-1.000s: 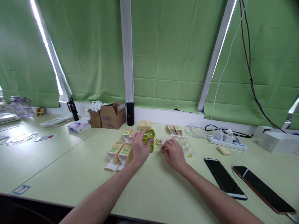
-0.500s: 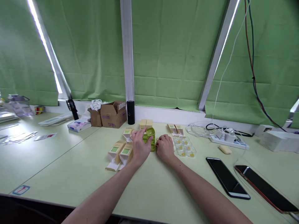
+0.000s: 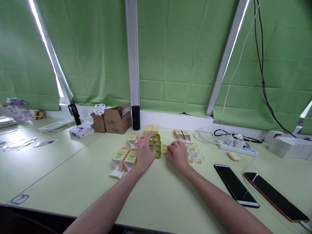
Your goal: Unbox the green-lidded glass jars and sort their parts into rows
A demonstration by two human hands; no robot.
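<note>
Green blinds fill the window wall ahead, and I'm leaning over a pale green table (image 3: 158,198) with both bare arms stretched out toward the middle of it. My left hand (image 3: 144,152) is curled over the green case (image 3: 156,146), fingers wrapped on its near side and top, holding it down against the tabletop. Just right of the case sits a little cluster of small yellow pieces (image 3: 164,149), and my right hand (image 3: 178,155) is right there, fingertips pinched down among them. Whether I have one of them between my fingers, I cannot tell; the hand hides it.

My read: I'm at the loading step, steadying the case with one hand and picking small pieces with the other. What comes next would call for a fine pinch, a short carry leftward, and the case kept from sliding.

Both wrists are low, forearms angled inward so the hands nearly meet, palms down. To my left stand small cardboard boxes (image 3: 124,159) with green labels, some with open flaps, touching each other. Clear blister shells (image 3: 196,156) with yellow dots lie just beyond my right hand. Well off right, two phones (image 3: 235,185) lie flat, and a power strip (image 3: 235,146) with white cables lies near the sill.
</note>
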